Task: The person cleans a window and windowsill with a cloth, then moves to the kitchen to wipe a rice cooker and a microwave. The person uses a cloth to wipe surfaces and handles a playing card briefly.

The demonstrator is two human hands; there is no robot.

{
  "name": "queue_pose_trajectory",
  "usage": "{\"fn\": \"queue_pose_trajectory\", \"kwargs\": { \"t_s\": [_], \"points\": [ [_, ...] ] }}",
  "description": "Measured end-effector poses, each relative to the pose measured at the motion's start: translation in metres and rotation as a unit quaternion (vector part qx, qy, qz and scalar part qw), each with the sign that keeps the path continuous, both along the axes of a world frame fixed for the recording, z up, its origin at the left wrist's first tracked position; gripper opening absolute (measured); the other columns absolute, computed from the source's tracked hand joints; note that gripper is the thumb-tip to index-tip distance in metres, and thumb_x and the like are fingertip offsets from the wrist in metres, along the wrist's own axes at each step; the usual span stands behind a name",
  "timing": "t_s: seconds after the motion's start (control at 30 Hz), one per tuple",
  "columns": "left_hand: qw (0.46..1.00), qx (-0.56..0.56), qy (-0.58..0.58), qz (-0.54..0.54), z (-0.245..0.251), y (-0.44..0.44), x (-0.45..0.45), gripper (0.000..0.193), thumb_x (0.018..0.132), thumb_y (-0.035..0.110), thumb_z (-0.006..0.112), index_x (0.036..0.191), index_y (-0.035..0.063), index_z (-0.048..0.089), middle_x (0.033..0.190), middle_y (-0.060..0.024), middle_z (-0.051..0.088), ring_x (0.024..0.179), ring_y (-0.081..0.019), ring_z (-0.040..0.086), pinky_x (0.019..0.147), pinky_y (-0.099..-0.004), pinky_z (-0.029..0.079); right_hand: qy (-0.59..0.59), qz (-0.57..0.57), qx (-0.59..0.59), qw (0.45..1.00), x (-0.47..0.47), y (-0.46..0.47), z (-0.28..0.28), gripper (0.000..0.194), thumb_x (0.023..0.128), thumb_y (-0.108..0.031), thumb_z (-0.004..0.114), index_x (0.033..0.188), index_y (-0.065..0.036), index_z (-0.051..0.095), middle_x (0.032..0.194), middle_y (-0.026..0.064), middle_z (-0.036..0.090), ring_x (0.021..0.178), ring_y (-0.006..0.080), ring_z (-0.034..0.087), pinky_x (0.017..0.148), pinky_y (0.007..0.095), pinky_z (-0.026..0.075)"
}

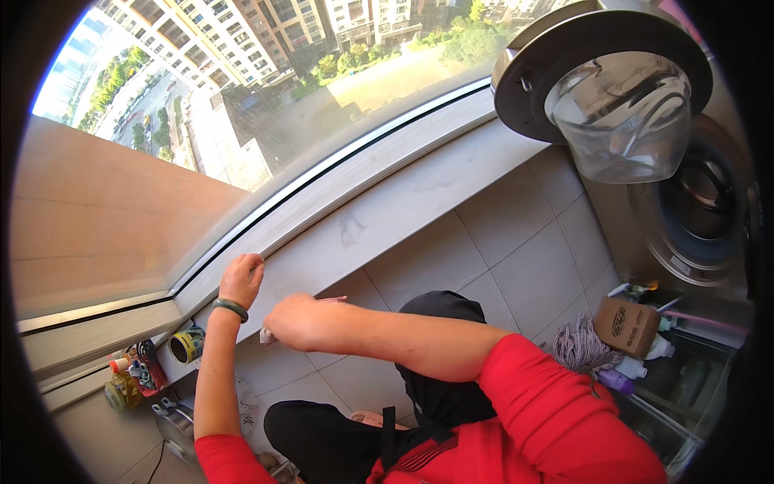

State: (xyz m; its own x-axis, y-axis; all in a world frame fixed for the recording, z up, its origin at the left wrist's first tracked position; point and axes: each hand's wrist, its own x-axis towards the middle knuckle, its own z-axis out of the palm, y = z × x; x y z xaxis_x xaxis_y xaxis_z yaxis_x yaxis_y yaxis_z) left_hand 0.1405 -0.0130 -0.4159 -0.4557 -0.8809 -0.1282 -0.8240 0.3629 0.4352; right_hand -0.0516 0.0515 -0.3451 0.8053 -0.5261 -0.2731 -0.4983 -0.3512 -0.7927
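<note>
My left hand (pixel 242 279), with a dark bangle at the wrist, has its fingers curled against the inner edge of the window frame (pixel 338 209). Whether anything is inside those fingers is hidden. Close to it, my right hand (pixel 296 320) is closed around a cloth (pixel 266 336). Only a pale end and a pinkish edge of the cloth stick out; the rest is covered by the hand. The right hand is above the near edge of the light stone sill (pixel 354 233), which has grey marks on it.
At right, an upper washer's open glass door (pixel 623 121) juts out above a front-loading washer (pixel 695 199). Below are a string mop head (pixel 580 345), a cardboard box (pixel 626 327) and bottles. A yellow-labelled roll (pixel 186 346), a basket (pixel 148 366) and a metal pot (pixel 175 423) stand left.
</note>
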Motion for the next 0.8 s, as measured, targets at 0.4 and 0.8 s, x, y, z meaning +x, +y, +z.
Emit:
{"fn": "queue_pose_trajectory", "kwargs": {
  "t_s": [0.4,0.8],
  "points": [
    [0.988,-0.041,-0.097,0.109,-0.082,0.089,-0.028,0.059,0.081,0.031,0.064,0.131,0.0074,0.044,0.147,-0.0174,0.028,0.135,-0.0354,0.025,0.106,-0.0487,0.023,-0.036,-0.705,-0.204,0.678,-0.317,-0.110,-0.103,0.036,0.094,-0.025,0.044,0.120,-0.002,0.051,0.088,0.0139,0.062,0.073,0.0259,0.059,0.065,0.0378,0.047],
    [0.982,-0.004,-0.141,0.128,-0.084,0.103,-0.050,0.071,0.086,0.042,0.057,0.143,0.0087,0.030,0.152,-0.0195,0.013,0.141,-0.0379,0.010,0.111,-0.0512,0.013,0.294,-0.542,-0.333,0.713,-0.187,-0.119,-0.151,0.064,0.084,-0.044,0.049,0.131,-0.001,0.042,0.139,0.0176,0.038,0.134,0.0313,0.026,0.109,0.0478,0.017]
  ]
}}
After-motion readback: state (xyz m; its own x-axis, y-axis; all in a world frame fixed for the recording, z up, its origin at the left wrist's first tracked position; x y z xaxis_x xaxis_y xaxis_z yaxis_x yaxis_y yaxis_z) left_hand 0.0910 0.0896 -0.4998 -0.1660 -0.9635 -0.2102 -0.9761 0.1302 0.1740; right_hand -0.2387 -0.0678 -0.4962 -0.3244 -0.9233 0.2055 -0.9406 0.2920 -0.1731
